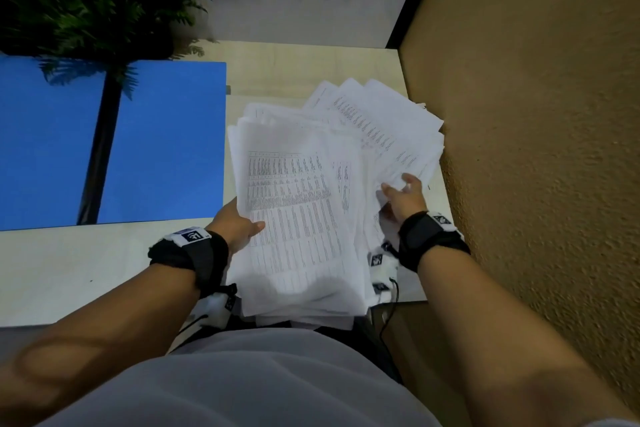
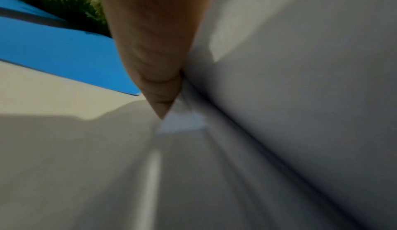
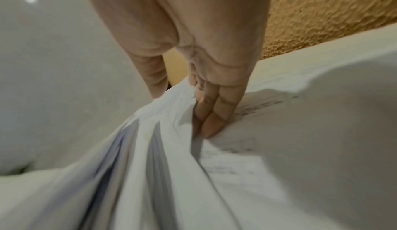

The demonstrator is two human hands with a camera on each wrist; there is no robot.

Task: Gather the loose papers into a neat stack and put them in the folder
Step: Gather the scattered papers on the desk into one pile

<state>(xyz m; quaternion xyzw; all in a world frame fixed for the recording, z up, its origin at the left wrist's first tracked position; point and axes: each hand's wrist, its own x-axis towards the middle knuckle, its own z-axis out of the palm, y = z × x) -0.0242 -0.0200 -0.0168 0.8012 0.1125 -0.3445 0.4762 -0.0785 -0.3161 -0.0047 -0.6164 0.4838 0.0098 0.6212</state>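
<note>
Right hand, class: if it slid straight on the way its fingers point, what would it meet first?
Probably the fanned papers under the right hand, then perhaps the textured wall; depth is unclear.

Both forearms extended forward, left hand (image 1: 239,225) thumb-up, right hand (image 1: 405,198) with fingers curled.

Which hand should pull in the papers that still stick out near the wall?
Probably the right hand. It already touches the fanned-out papers beside the textured wall. The left hand grips the bigger bundle on the blue folder's side, farther away.
</note>
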